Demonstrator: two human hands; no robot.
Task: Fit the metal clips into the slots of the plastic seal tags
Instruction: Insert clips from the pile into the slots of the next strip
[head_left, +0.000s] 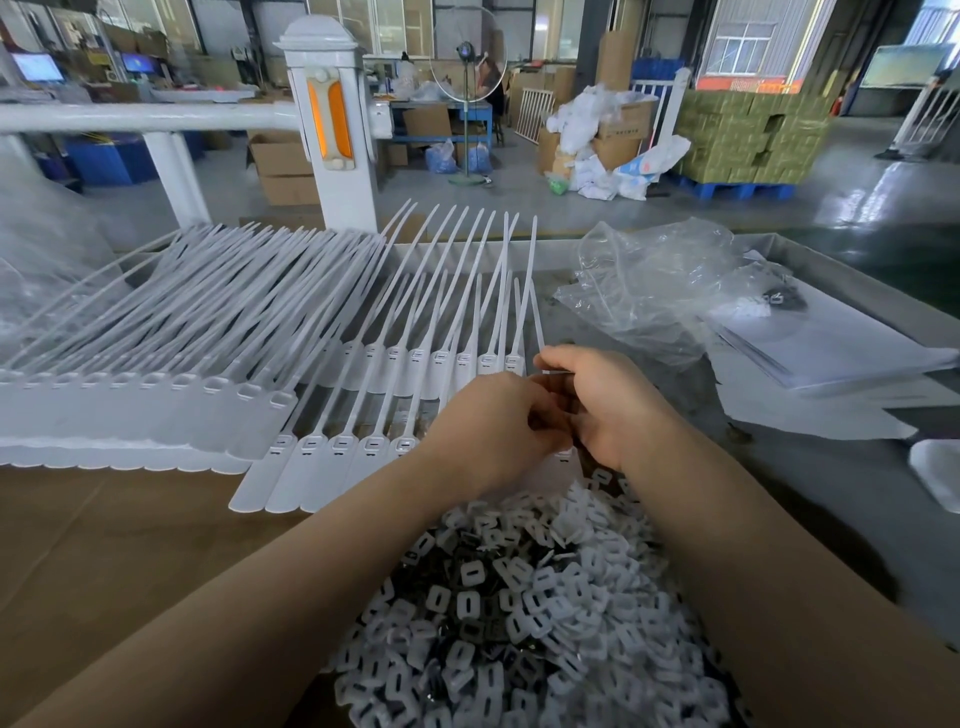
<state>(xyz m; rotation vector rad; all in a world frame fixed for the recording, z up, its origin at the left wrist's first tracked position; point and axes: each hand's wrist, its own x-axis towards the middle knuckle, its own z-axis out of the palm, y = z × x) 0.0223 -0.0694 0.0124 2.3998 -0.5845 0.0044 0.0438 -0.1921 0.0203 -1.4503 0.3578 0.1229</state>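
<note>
White plastic seal tags (322, 462) lie in overlapping rows across the table, their long tails fanned toward the far edge. A heap of small white and dark clips (524, 613) sits close in front of me. My left hand (488, 431) and my right hand (602, 400) meet over the right end of the near row, fingers curled toward each other. My right hand pinches the thin tail of a seal tag (535, 322). What my left fingers hold is hidden between the hands.
Crumpled clear plastic bags (660, 291) and flat packets (831, 353) lie at the right. A white tray edge (935, 473) shows at far right. Brown cardboard (104, 545) covers the near left. A white fence post (337, 130) stands behind the table.
</note>
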